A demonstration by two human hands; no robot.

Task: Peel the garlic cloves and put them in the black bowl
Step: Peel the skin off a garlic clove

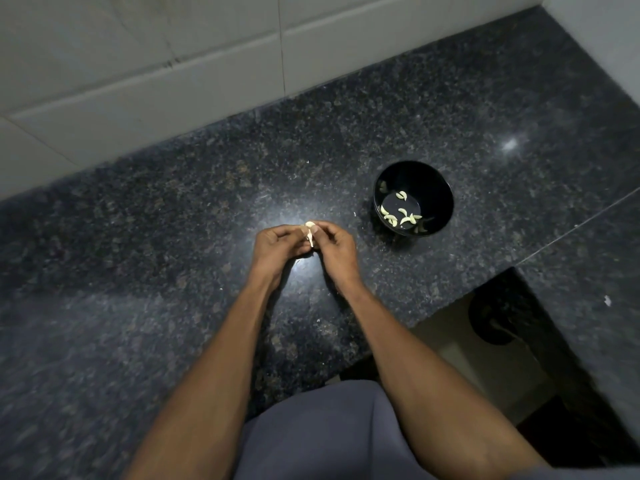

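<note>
Only got the head cam on this one, looking down at a dark speckled granite counter (pixel 173 237) with white wall tiles (pixel 138 57) behind it.

Both hands are up together over the middle of the counter. The left hand (pixel 277 242) and right hand (pixel 334 245) have their fingers curled in and are pinching one garlic clove (pixel 310 227) between the fingertips, held just above the stone. A pale strip of skin (pixel 311 240) hangs down from the clove between the two hands. I can't make out exactly which fingers are doing the pinching, they're bunched too tight.

The black bowl (pixel 433 188) sits on the counter to the right of the hands and a little further back, near but not touching them. Inside it I can see a handful of peeled cloves (pixel 403 216), pale yellowish crescents lying on the bottom.

A few tiny white flecks (pixel 355 214) are scattered on the counter around the hands. Bottom of the frame is grey clothing (pixel 311 438), and off the counter's edge on the right there's a dark round thing (pixel 495 320) down low, can't tell what.
</note>
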